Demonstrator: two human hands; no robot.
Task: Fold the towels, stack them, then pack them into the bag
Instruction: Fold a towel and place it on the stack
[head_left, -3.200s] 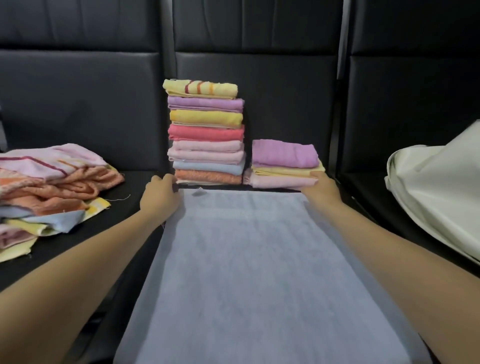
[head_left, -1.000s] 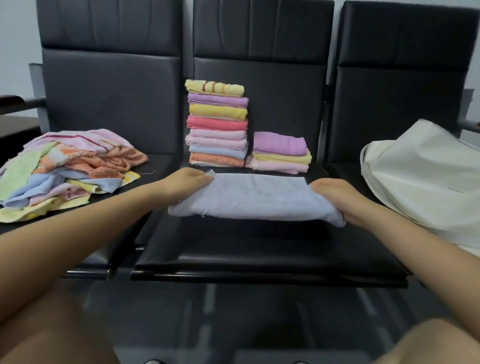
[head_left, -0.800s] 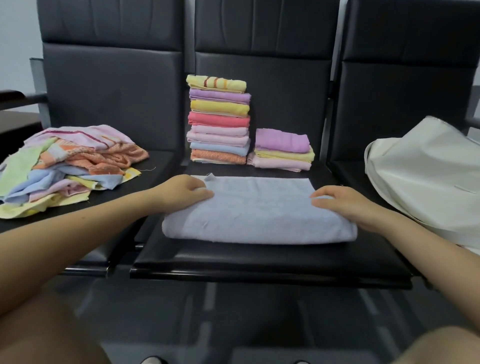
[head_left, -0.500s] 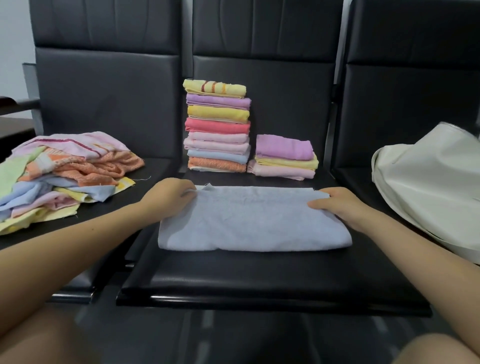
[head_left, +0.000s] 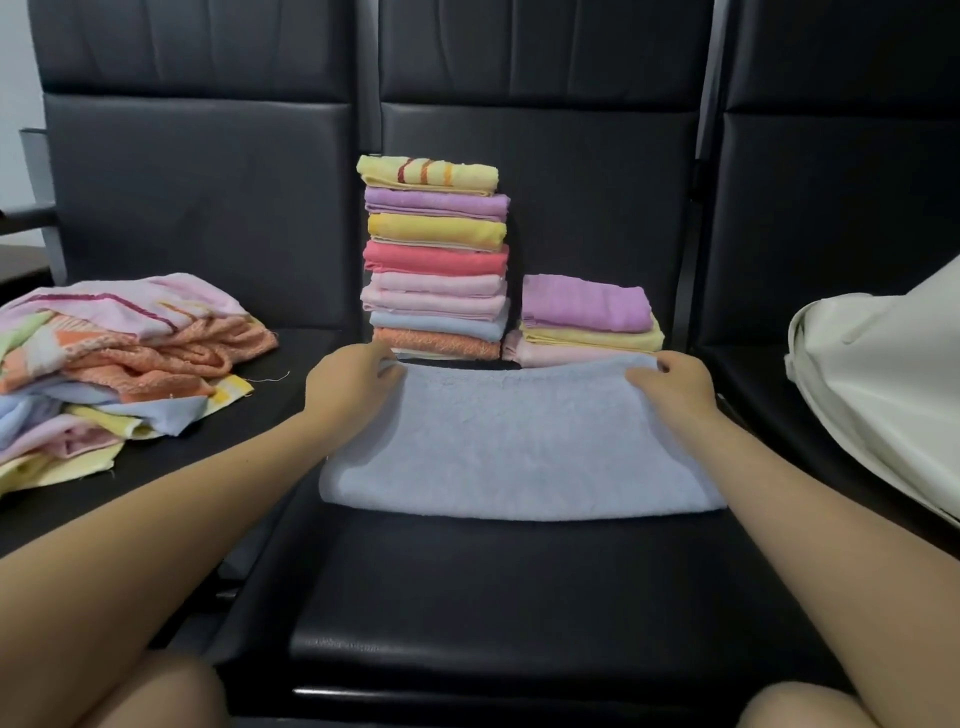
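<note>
A pale blue towel (head_left: 519, 447), folded in half, lies across the middle black seat (head_left: 519, 597). My left hand (head_left: 348, 382) pinches its far left corner and my right hand (head_left: 672, 387) pinches its far right corner. Behind it a tall stack of folded towels (head_left: 436, 260) leans against the backrest, with a short stack of three folded towels (head_left: 584, 322) to its right. A heap of unfolded towels (head_left: 104, 364) covers the left seat. The cream bag (head_left: 893, 395) lies on the right seat.
Black padded backrests (head_left: 540, 104) rise behind all three seats. A grey armrest post (head_left: 39, 197) stands at the far left. My knees (head_left: 156, 691) show at the bottom edge.
The long flat towel was folded in half and laid on the seat. Over the last half second both hands have slid back to its far corners and the far edge has lifted slightly.
</note>
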